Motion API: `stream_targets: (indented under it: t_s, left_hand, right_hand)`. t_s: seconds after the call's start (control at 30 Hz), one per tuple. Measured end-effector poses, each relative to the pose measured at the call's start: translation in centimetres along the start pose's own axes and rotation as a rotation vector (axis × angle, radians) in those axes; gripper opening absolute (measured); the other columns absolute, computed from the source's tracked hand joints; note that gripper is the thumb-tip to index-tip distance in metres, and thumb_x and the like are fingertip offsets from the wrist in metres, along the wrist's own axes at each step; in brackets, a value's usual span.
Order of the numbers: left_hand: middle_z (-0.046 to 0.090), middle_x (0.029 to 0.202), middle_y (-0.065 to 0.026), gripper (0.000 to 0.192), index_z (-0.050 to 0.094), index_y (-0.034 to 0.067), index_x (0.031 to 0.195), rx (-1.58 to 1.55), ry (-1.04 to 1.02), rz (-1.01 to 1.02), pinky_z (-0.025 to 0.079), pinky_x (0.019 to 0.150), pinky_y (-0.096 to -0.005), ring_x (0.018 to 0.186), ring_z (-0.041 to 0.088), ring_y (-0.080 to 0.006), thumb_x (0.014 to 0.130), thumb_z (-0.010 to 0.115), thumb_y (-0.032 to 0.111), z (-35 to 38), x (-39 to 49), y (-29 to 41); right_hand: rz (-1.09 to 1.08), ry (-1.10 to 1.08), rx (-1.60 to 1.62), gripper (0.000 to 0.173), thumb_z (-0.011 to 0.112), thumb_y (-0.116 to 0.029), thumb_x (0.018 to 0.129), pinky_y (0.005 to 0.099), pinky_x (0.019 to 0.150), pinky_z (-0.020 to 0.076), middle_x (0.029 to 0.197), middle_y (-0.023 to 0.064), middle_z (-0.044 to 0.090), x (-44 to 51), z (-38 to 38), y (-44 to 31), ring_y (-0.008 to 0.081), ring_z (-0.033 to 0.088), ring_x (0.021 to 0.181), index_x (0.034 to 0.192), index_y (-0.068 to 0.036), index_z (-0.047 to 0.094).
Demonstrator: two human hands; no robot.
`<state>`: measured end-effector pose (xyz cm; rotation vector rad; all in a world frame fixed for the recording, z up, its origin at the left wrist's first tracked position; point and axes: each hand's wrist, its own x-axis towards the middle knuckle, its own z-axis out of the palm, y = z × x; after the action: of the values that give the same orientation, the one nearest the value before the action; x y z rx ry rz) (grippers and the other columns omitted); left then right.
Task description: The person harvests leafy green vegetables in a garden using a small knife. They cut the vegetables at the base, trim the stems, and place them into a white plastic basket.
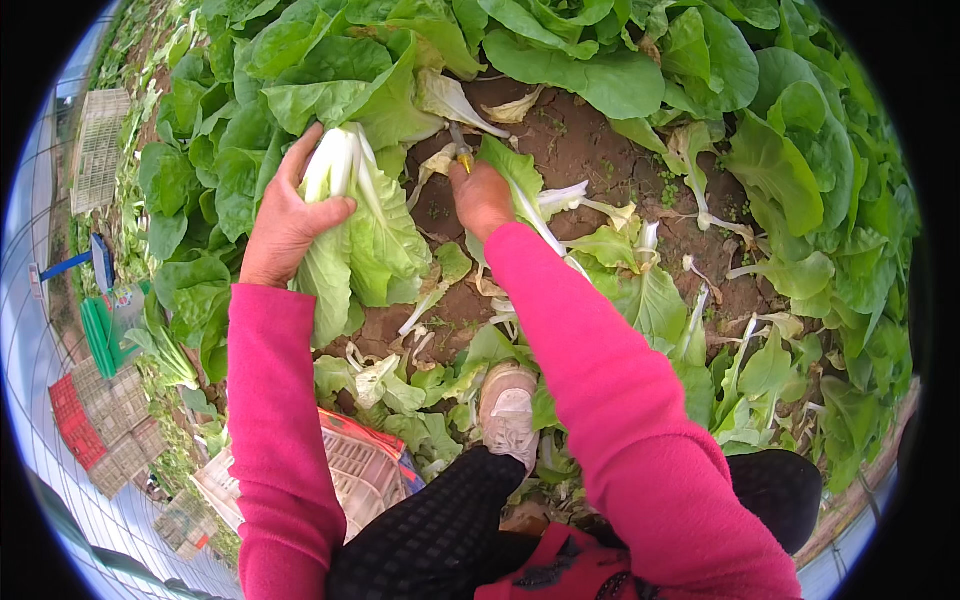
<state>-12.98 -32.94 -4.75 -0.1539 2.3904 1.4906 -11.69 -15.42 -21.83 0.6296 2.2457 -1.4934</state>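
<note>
My left hand point(289, 214) grips a cut head of leafy Chinese cabbage point(341, 165) from its left side. The white stem end points up and away from me, and its pale green leaves hang toward me. To the right, my right hand point(484, 199) is closed around a small knife point(464, 159). A yellow part of the knife shows at the fingers, and its metal end points away, low over the soil; the rest of the handle is hidden in my fist. Just beyond it lies a withered pale leaf point(454, 101). Trimmed leaves point(517, 187) lie beside my right wrist.
Growing leafy heads point(577, 71) stand ahead and on both sides. Cast-off leaves point(649, 300) litter the brown soil point(585, 150). A plastic crate point(364, 469) sits by my left forearm, near my shoe point(510, 409). Farther left are stacked crates point(79, 412) and a green container point(105, 337).
</note>
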Motion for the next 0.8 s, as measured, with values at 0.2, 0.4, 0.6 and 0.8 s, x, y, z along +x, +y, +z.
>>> stream_targets:
  t_s: [0.2,0.4,0.6,0.8]
  left_hand:
    - [0.051,0.135,-0.0131,0.095,0.034,-0.002,0.146,-0.001,-0.006,0.006,0.038,0.103,-0.03,0.119,0.051,-0.0207,0.061,0.075,0.014,0.1,-0.1,0.2]
    - [0.049,0.137,-0.0142,0.097,0.034,-0.001,0.146,-0.019,0.018,-0.003,0.036,0.106,-0.0315,0.122,0.05,-0.0223,0.06,0.075,0.017,0.1,-0.6,1.2]
    - [0.05,0.136,-0.0171,0.101,0.035,0.001,0.146,0.12,-0.045,0.087,0.038,0.106,-0.0348,0.122,0.051,-0.0239,0.055,0.075,0.017,0.3,-6.8,2.8]
    - [0.061,0.106,-0.0176,0.081,0.051,0.004,0.131,0.727,-0.194,0.264,0.052,0.082,-0.0398,0.094,0.062,-0.0336,0.057,0.081,0.016,2.3,-16.0,3.1]
  right_hand:
    - [-0.029,-0.102,-0.072,0.048,0.05,-0.039,0.093,0.048,0.088,0.047,0.103,0.031,0.064,1.2,-0.9,-0.2,0.0462,0.06,0.099,0.103,0.006,0.062]
    - [-0.124,-0.344,-0.231,0.045,0.052,-0.038,0.092,0.0434,0.076,0.0514,0.093,0.027,0.067,-3.1,-2.9,2.3,0.0401,0.065,0.083,0.1,0.005,0.061]
    - [0.331,-0.27,0.757,0.029,0.053,-0.035,0.095,0.0269,0.053,0.0487,0.084,0.007,0.067,-6.6,-4.9,3.7,0.0117,0.058,0.06,0.099,-0.006,0.057]
    - [0.355,-0.584,1.357,0.055,0.05,-0.057,0.094,0.031,0.069,0.051,0.1,0.008,0.067,-5.6,-2.6,5.2,0.0145,0.061,0.078,0.117,-0.008,0.056]
